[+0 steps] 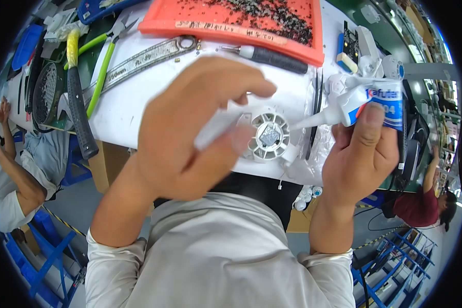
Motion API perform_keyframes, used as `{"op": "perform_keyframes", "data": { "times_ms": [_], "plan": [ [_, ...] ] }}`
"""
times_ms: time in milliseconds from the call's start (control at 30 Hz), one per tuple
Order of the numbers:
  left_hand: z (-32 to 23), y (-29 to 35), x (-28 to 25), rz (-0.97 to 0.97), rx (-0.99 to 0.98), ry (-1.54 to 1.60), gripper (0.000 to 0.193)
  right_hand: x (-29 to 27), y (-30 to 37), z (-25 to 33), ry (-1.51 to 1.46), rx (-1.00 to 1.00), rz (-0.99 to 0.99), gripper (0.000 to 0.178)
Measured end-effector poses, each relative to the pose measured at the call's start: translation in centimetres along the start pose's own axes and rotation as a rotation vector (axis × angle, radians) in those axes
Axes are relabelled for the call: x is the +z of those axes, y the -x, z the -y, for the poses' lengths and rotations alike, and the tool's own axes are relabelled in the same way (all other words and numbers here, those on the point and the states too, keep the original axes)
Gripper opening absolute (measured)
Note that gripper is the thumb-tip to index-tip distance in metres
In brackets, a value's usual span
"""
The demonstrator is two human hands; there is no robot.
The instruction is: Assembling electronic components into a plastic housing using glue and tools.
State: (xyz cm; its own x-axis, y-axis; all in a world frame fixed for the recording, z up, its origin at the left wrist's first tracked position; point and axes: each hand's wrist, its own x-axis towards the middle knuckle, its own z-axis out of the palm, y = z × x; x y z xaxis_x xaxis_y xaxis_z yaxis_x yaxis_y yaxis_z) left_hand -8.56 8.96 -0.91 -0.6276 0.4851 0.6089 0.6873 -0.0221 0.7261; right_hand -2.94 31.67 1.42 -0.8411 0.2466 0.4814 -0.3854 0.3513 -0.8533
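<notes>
My right hand (362, 154) is closed around a blue-and-white glue tube (386, 104), thumb on its front. Its long white nozzle (313, 120) points left, toward a round white plastic housing (268, 155) with spokes. In the middle of the housing sits a square grey patch (270, 136). My left hand (185, 128) is smeared by motion just left of the housing, thumb and forefinger apart. A pale patch shows between them; whether it is the sheet below or a thing, I cannot make out. The thumb overlaps the housing's left side in view.
A red tray (231, 32) of small dark parts lies at the back, with a screwdriver (272, 56) before it. An adjustable wrench (143, 60), green-handled pliers (103, 77) and a hammer (78, 97) lie left. White fittings (339, 84) and plastic bags stand right. Other people sit at both sides.
</notes>
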Motion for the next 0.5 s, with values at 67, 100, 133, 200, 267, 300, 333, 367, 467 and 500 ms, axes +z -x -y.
{"op": "perform_keyframes", "data": {
  "times_ms": [67, 100, 133, 200, 267, 300, 333, 367, 467, 500],
  "plan": [
    [-1.2, 1.0, 0.2, 0.062, -0.116, -0.058, 0.054, 0.1, 0.3, 0.1, -0.096, 0.154, 0.004, 0.029],
    [-1.3, 1.2, 0.4, 0.06, -0.11, -0.061, 0.054, 0.5, 0.3, 0.1, -0.161, 0.249, -0.034, 0.03],
    [-1.3, 1.4, 0.8, 0.059, -0.09, -0.097, 0.057, 0.8, 0.3, 0.2, -0.224, 0.347, -0.069, 0.03],
    [-1.4, 1.5, 1.4, 0.057, -0.05, -0.166, 0.063, 0.9, 0.3, 0.3, -0.287, 0.442, -0.103, 0.031],
    [-1.9, 1.6, 1.4, 0.029, -0.078, -0.14, 0.059, 0.7, 0.3, 0.5, -0.37, 0.513, -0.123, 0.03],
    [-2.0, 1.5, 1.4, 0.004, -0.106, -0.11, 0.055, 0.6, 0.4, 0.5, -0.408, 0.548, -0.136, 0.03],
    [-2.1, 1.3, 1.3, -0.02, -0.135, -0.079, 0.051, 0.6, 0.5, 0.7, -0.406, 0.546, -0.137, 0.03],
    [-2.1, 0.9, 1.1, -0.02, -0.136, -0.076, 0.051, 0.5, 0.7, 0.9, -0.369, 0.498, -0.124, 0.028],
    [-2.1, -1.6, -0.6, 0.074, -0.054, -0.072, 0.037, 0.4, 1.5, 1.5, -0.295, 0.416, -0.095, 0.026],
    [-2.8, -2.8, -0.7, 0.076, -0.065, -0.068, 0.037, 0.4, 1.7, 1.7, -0.142, 0.285, -0.036, 0.026]
  ]
}}
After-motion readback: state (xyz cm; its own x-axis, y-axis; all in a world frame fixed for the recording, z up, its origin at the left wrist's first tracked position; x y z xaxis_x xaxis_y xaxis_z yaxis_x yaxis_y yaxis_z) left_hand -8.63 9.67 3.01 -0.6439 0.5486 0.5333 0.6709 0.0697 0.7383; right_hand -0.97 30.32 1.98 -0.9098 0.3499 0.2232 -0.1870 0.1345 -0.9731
